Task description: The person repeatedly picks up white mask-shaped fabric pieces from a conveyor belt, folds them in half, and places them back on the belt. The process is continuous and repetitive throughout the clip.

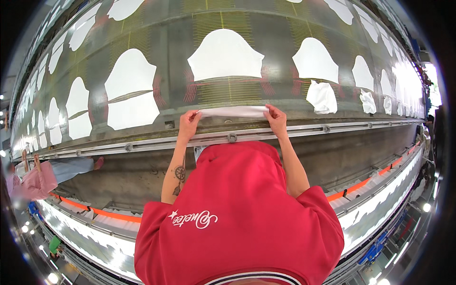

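Note:
A narrow white fabric strip (232, 111) is stretched level along the near edge of the long printing table (175, 95). My left hand (191, 121) pinches its left end and my right hand (275, 118) pinches the right end. Above the strip, a curved-top white fabric piece (225, 57) lies flat over yellow and red guide lines. Similar white pieces (131, 73) lie to the left, some with a second panel below. To the right, crumpled white cloths (322, 97) sit under the flat pieces (316, 61).
A metal rail (346, 127) runs along the table's near edge, above a narrow aisle (361, 156). A co-worker in pink (40, 180) stands at the far left by the same table. An orange strip (111, 213) runs along another long table behind me.

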`<state>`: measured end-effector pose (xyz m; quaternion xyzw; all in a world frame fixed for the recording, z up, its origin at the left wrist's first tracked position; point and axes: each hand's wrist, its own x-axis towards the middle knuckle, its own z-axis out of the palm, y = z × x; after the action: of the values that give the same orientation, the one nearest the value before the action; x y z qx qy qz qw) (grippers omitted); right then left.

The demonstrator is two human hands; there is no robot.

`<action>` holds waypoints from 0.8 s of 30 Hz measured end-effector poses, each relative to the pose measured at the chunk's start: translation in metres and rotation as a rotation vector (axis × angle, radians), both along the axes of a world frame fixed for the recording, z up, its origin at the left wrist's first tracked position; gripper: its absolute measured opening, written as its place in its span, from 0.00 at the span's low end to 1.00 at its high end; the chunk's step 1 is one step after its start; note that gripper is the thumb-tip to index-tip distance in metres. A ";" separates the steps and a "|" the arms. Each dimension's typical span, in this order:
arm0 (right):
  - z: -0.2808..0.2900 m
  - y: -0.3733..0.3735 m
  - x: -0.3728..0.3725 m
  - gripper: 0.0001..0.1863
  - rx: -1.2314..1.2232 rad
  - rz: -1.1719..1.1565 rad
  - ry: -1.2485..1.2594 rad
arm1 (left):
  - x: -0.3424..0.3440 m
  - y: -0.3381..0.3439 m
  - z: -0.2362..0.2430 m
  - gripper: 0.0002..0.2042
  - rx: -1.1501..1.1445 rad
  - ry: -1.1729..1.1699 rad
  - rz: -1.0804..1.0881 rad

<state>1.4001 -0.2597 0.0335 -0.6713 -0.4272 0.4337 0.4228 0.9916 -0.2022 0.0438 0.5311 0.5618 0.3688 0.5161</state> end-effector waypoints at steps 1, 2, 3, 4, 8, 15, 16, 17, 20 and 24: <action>-0.002 0.000 0.001 0.18 -0.027 -0.023 0.020 | 0.000 -0.003 -0.002 0.09 0.028 -0.053 0.015; -0.003 0.001 0.001 0.18 0.052 0.002 -0.007 | -0.001 -0.004 -0.003 0.07 0.024 -0.027 0.014; -0.003 0.001 0.002 0.17 0.081 -0.001 -0.024 | -0.002 -0.005 -0.006 0.07 0.031 -0.022 0.014; -0.003 0.001 0.003 0.17 0.062 -0.016 -0.025 | -0.003 -0.005 -0.008 0.07 0.010 -0.022 0.011; 0.000 0.013 0.009 0.17 0.178 -0.037 0.019 | 0.002 0.002 -0.015 0.07 -0.076 -0.065 0.099; -0.007 0.070 -0.009 0.16 0.089 -0.168 0.054 | 0.039 0.052 -0.008 0.11 0.127 0.145 0.288; -0.008 0.078 -0.012 0.16 0.087 -0.177 0.046 | 0.040 0.059 -0.006 0.11 0.141 0.193 0.300; -0.010 0.088 -0.013 0.17 0.036 -0.206 0.040 | 0.041 0.066 -0.006 0.11 0.154 0.241 0.315; -0.012 0.108 -0.016 0.17 0.130 -0.220 -0.069 | 0.038 0.083 -0.008 0.13 0.093 0.348 0.317; -0.013 0.128 -0.016 0.18 0.100 -0.222 -0.106 | 0.039 0.104 -0.012 0.14 0.168 0.416 0.307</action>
<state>1.3839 -0.1321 0.0205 -0.7144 -0.3933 0.3263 0.4780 1.0307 -0.0985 0.0321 0.5452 0.6971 0.3709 0.2816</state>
